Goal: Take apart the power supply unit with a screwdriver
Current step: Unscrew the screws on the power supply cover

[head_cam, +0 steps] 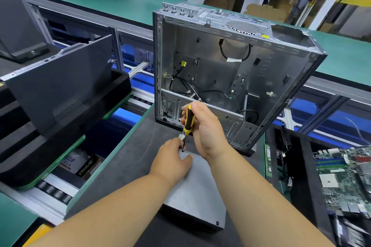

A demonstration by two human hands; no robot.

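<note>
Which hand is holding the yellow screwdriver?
The right hand grips the screwdriver; the left hand only steadies the grey power supply unit.

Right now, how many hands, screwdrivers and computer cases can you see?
Hands: 2, left and right
Screwdrivers: 1
Cases: 1
Total: 4

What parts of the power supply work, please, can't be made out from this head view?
- Screw under the screwdriver tip: too small, crowded by left hand fingers.
- Power supply unit far edge: covered by both hands; right hand hides the handle's far side.
- Motherboard: cut off by the right edge.
</note>
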